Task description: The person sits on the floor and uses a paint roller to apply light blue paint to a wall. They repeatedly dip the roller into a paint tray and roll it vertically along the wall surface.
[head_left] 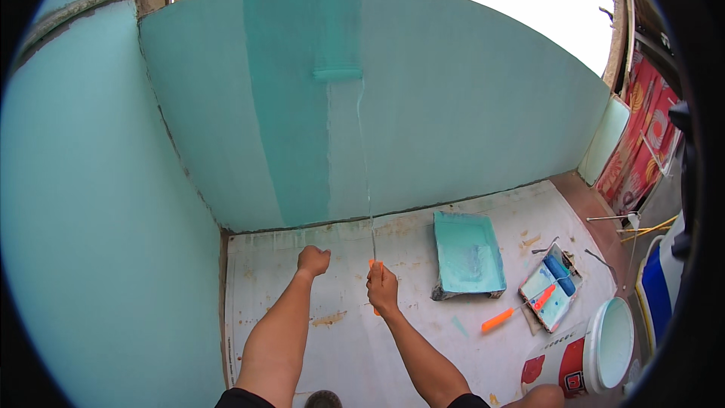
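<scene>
My right hand [383,287] is wrapped around the orange handle of a paint roller [338,74]. Its long thin metal rod runs up to the roller head, which presses flat against the turquoise wall [453,91]. Around and left of the roller head lies a darker band of wet-looking paint [291,106], reaching from the wall's top down to its base. My left hand [313,260] is closed in a loose fist to the left of the handle, with nothing visible in it. A paint tray [469,253] coated in turquoise sits on the floor covering to the right.
Right of the tray, a smaller tray [538,287] holds a blue roller and orange-handled tools. A white-and-red bucket [585,355] stands at the lower right. A stained pale sheet [340,363] covers the floor. Another wall [91,204] rises on the left; red patterned cloth [642,128] hangs far right.
</scene>
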Demonstrator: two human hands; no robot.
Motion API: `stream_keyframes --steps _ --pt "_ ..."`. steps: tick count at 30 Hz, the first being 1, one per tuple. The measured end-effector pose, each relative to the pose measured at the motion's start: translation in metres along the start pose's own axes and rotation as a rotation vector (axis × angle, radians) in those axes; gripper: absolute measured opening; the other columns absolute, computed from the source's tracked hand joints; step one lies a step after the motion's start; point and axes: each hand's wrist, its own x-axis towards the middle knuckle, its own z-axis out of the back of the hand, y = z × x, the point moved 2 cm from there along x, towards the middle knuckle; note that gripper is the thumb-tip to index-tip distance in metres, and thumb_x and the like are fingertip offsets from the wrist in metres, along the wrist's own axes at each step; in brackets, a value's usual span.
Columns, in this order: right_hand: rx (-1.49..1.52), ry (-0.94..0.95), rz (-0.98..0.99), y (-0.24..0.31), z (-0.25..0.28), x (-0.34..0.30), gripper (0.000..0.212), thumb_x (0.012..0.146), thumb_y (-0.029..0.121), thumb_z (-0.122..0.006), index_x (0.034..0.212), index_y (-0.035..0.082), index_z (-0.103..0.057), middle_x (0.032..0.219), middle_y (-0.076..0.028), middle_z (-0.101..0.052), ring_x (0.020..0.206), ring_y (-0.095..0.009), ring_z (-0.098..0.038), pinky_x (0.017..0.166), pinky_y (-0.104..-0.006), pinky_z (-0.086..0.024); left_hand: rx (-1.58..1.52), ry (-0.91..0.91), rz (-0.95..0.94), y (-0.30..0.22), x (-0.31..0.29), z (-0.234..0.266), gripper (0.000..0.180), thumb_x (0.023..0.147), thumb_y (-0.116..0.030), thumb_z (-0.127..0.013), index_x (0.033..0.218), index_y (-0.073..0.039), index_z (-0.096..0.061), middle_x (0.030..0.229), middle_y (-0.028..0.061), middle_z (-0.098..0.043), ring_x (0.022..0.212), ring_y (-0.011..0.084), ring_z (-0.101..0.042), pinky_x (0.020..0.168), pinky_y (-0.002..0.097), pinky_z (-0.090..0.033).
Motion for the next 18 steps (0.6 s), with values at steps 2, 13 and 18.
stream_keyframes --steps 2,13,18 --pt "-0.018 0.012 -0.078 -0.016 0.004 -0.015 0.051 0.104 0.045 -0.044 0.074 0.003 -0.052 0.059 -0.001 -0.049 0.054 -0.008 -0.047 0.051 -0.0263 -0.038 0.001 -0.026 -0.014 0.004 0.001 0.001 0.035 0.085 -0.033 -0.066 0.087 0.002 -0.068 0.087 0.0191 -0.069 0.082 0.0323 -0.068 0.073 0.0388 -0.052" --pt "-0.226 0.007 -0.309 -0.097 0.011 -0.092 0.051 0.102 0.046 -0.044 0.089 0.001 -0.065 0.066 -0.006 -0.059 0.061 -0.014 -0.057 0.060 -0.0320 -0.046 -0.004 0.038 0.013 -0.007 -0.014 0.010 0.030 0.089 -0.028 -0.066 0.086 0.002 -0.062 0.071 0.0098 -0.067 0.056 0.0201 -0.068 0.046 0.0310 -0.051" --pt "-0.299 0.027 -0.427 -0.124 0.016 -0.115 0.056 0.102 0.049 -0.042 0.087 0.000 -0.064 0.069 -0.011 -0.063 0.068 -0.021 -0.062 0.066 -0.0359 -0.048 0.018 0.037 0.001 -0.006 -0.014 0.012 0.030 0.089 -0.029 -0.066 0.087 0.001 -0.062 0.071 0.0098 -0.067 0.056 0.0204 -0.068 0.045 0.0311 -0.051"
